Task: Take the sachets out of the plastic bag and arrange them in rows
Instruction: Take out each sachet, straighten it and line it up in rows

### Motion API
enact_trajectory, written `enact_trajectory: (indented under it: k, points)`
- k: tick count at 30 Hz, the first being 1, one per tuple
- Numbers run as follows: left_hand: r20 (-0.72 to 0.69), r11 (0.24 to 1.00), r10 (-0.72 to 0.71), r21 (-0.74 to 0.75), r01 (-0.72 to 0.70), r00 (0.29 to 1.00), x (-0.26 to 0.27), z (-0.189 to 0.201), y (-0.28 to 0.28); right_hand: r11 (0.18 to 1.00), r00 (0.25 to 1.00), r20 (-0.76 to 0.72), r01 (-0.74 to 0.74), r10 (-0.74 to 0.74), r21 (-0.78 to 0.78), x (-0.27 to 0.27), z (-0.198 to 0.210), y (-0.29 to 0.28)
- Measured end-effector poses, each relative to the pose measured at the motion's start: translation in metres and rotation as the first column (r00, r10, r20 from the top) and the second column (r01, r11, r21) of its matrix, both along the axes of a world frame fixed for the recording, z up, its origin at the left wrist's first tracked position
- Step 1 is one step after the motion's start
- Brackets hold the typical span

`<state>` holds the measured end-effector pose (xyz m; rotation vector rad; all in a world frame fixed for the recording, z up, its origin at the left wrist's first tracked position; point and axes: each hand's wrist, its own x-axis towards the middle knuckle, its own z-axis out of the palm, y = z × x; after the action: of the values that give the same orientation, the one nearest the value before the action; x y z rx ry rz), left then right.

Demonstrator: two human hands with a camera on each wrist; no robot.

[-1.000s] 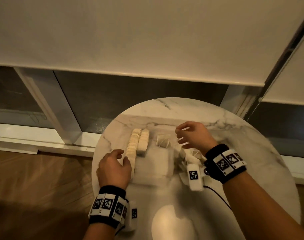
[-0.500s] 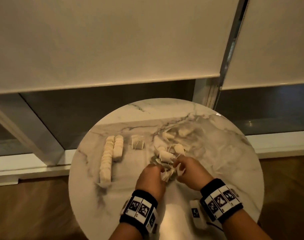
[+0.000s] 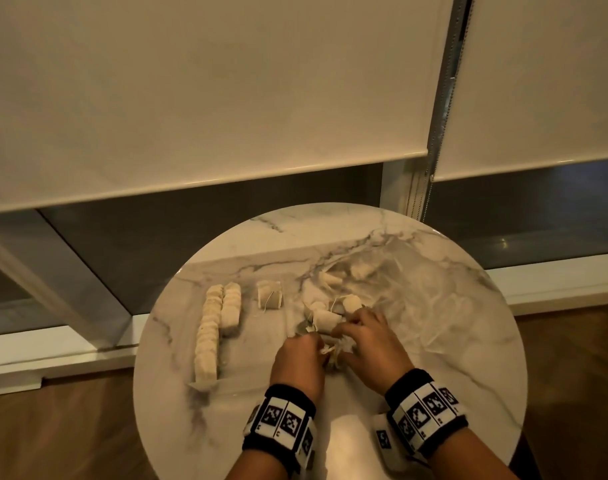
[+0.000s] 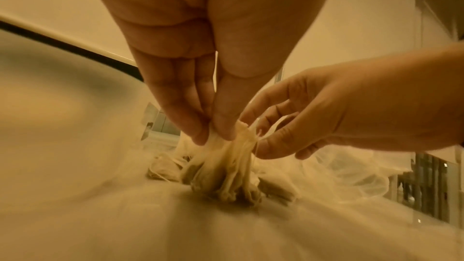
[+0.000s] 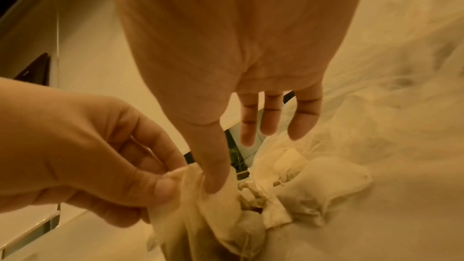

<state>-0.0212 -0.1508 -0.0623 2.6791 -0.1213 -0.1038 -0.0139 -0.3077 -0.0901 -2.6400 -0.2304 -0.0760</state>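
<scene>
Two rows of pale sachets lie at the table's left: a long row [image 3: 208,336] and a shorter one [image 3: 232,309] beside it. A single sachet [image 3: 270,298] sits apart, right of them. Loose sachets [image 3: 325,320] are heaped at the mouth of the clear plastic bag [image 3: 434,306], which is spread flat on the right. My left hand [image 3: 317,342] pinches the top of a bunch of sachets [image 4: 226,170] between thumb and fingers. My right hand [image 3: 340,336] pinches the same bunch [image 5: 213,215] from the right, its other fingers held out.
The round marble table [image 3: 330,441] stands before a window with roller blinds [image 3: 226,98] and a bead chain [image 3: 441,98]. Wooden floor [image 3: 53,431] surrounds it. The crumpled bag film [image 5: 401,106] covers the table's right half.
A second ago my left hand rested by the long row and my right hovered over the heap. Both have come together on the bunch of sachets near the table's middle.
</scene>
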Motion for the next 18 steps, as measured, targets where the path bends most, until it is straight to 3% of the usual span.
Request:
enact_trajectory:
  k: [4, 10, 14, 18]
  points:
    - [0.047, 0.982, 0.023, -0.187, -0.014, 0.999, 0.001, 0.006, 0.011, 0.999, 0.999, 0.034, -0.027, 0.026, 0.017, 0.002, -0.002, 0.002]
    - [0.094, 0.889, 0.078, -0.458, -0.026, 0.993, -0.002, 0.015, 0.032, 0.987, 0.997, 0.045, -0.071, 0.065, 0.142, 0.005, 0.001, 0.000]
    - [0.084, 0.857, 0.082, -0.514, -0.028, 0.993, 0.001, 0.024, 0.055, 0.975, 0.996, 0.020, -0.090, 0.088, 0.205, 0.004, 0.006, 0.001]
    - [0.058, 0.872, 0.127, -0.483, -0.083, 0.990, 0.004, 0.038, 0.091, 0.979, 0.996, -0.033, -0.073, 0.081, 0.191, 0.003, 0.007, 0.006]
